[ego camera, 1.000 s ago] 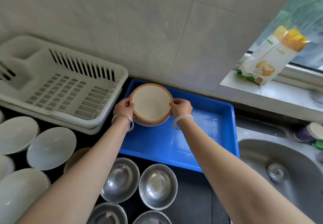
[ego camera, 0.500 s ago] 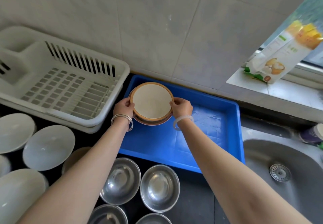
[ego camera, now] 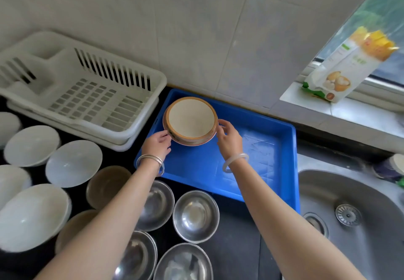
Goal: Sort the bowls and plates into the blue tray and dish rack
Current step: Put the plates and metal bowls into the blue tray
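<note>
An upside-down ceramic bowl (ego camera: pixel 191 119), cream with an orange-brown rim, sits in the far left corner of the blue tray (ego camera: pixel 271 148). My left hand (ego camera: pixel 157 145) touches its lower left edge with curled fingers. My right hand (ego camera: pixel 229 138) has thumb and fingertips on its right edge. The white dish rack (ego camera: pixel 87 96) stands empty to the left of the tray. On the dark counter near me lie several steel bowls (ego camera: pixel 195 215), several white dishes (ego camera: pixel 73 162) turned face down, and two brownish bowls (ego camera: pixel 107 183).
A steel sink (ego camera: pixel 354 216) lies right of the tray. A food carton (ego camera: pixel 341 65) leans on the windowsill at the upper right. The tiled wall runs directly behind tray and rack. A small jar (ego camera: pixel 393 166) stands at the sink's far edge.
The bowl has gone down into the tray's far left corner. Both hands have slid from its sides back to its near edge, with only fingertips on it.
</note>
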A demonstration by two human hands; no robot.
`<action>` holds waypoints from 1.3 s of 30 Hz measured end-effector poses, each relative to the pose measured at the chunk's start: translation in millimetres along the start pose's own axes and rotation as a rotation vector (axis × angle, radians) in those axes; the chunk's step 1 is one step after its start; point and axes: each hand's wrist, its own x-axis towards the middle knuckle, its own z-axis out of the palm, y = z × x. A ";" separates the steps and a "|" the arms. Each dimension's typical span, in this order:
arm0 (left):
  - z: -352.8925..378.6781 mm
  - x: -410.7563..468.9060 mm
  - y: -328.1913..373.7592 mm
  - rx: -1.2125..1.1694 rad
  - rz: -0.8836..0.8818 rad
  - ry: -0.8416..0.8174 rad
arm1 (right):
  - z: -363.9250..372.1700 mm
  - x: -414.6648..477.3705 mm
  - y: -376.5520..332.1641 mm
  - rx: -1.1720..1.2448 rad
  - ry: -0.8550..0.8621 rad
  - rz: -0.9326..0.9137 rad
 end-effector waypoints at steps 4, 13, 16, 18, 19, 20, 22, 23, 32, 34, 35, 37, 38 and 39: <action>-14.3 -63.2 -24.2 0.019 -0.062 0.005 | -17.7 -43.4 13.2 0.008 -0.079 -0.036; -39.1 -170.5 -103.0 0.395 -0.100 -0.085 | -41.4 -137.6 93.3 -0.108 -0.246 0.119; -40.4 -180.5 -112.3 0.456 -0.095 -0.139 | -39.0 -154.1 117.1 -0.269 -0.282 0.150; -39.9 -182.1 -115.4 0.509 -0.079 -0.161 | -32.8 -159.2 125.2 -0.267 -0.330 0.195; -39.4 -182.1 -116.2 0.536 -0.068 -0.167 | -29.1 -160.2 127.3 -0.233 -0.343 0.231; -38.5 -181.7 -116.7 0.561 -0.055 -0.172 | -25.1 -160.6 128.3 -0.181 -0.343 0.273; -37.1 -180.3 -117.4 0.604 -0.037 -0.175 | -18.3 -159.9 127.6 -0.065 -0.320 0.344; -37.0 -179.7 -117.5 0.628 -0.032 -0.171 | -16.2 -159.1 126.9 -0.018 -0.302 0.367; -40.7 -173.7 -120.5 0.733 0.009 -0.148 | -48.9 -169.3 111.3 0.029 -0.231 0.373; -39.6 -170.6 -121.1 0.731 0.011 -0.144 | -59.5 -173.5 105.5 0.052 -0.217 0.346; -38.0 -169.1 -121.0 0.712 0.008 -0.137 | -64.4 -175.4 102.5 0.066 -0.212 0.328; -33.0 -165.9 -120.6 0.646 -0.003 -0.123 | -73.1 -178.3 98.3 0.069 -0.206 0.295; -29.6 -164.1 -120.4 0.616 -0.005 -0.118 | -76.7 -179.4 97.3 0.056 -0.203 0.285; -26.1 -162.7 -120.2 0.589 -0.006 -0.111 | -80.0 -180.7 97.4 0.041 -0.193 0.281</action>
